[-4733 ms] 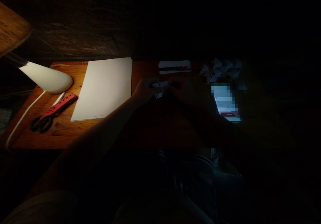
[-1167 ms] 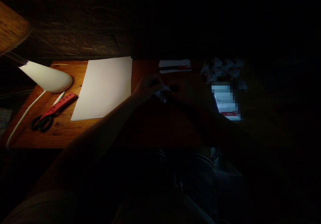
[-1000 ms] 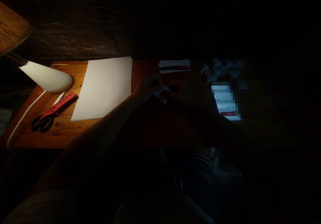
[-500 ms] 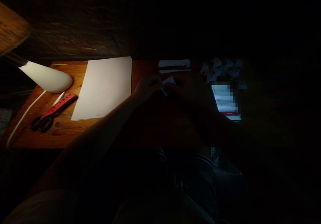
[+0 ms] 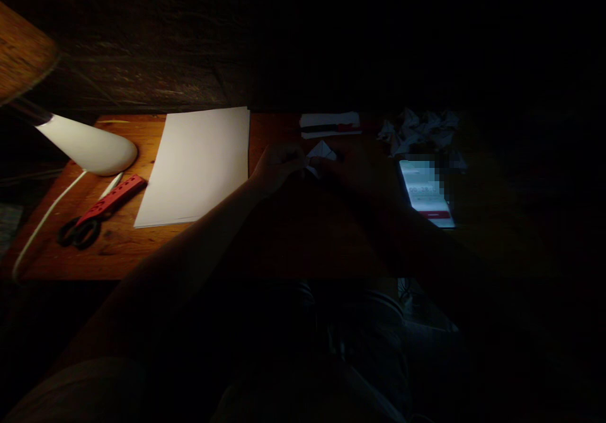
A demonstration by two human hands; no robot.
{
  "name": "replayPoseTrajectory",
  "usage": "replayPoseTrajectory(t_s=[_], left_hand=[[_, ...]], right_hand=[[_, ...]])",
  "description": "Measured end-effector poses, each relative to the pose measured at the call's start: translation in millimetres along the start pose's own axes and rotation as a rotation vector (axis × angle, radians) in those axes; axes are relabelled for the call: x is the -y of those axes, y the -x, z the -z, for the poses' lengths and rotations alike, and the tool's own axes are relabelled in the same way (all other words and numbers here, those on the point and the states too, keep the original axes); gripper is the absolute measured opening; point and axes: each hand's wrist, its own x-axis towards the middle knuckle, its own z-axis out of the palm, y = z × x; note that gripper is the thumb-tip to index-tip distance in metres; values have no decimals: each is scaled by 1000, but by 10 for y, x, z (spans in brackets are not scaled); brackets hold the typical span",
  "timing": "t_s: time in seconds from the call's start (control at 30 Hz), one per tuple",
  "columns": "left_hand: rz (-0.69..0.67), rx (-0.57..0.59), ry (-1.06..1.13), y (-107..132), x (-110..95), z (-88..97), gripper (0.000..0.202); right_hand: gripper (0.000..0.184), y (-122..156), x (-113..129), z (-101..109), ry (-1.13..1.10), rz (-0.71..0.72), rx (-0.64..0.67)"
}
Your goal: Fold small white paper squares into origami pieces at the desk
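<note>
Both my hands meet over the middle of a dim wooden table (image 5: 118,246). My left hand (image 5: 277,165) and my right hand (image 5: 353,169) are closed on a small folded piece of white paper (image 5: 320,153) held between their fingertips. The paper's pointed top sticks up between the hands. Most of my right hand is in deep shadow.
A stack of white sheets (image 5: 196,164) lies left of the hands. A white lamp (image 5: 88,147), red-handled scissors (image 5: 97,211) and a cord (image 5: 42,227) are at the far left. A lit phone (image 5: 426,192), crumpled paper (image 5: 419,129) and paper strips (image 5: 329,124) lie right and behind.
The small paper has been turned and raised between my fingers; its white point now stands higher than a second ago. My hands stay in about the same place.
</note>
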Motion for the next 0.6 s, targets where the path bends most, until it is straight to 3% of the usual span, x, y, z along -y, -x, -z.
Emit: replayPoseTrajectory(t_s=[0.4, 0.6], left_hand=[[-91, 21, -59, -13, 20, -7, 28], [-25, 26, -86, 16, -35, -6, 28]], right_hand=[[34, -77, -135, -49, -1, 18, 11], [38, -41, -51, 14, 72, 12, 31]])
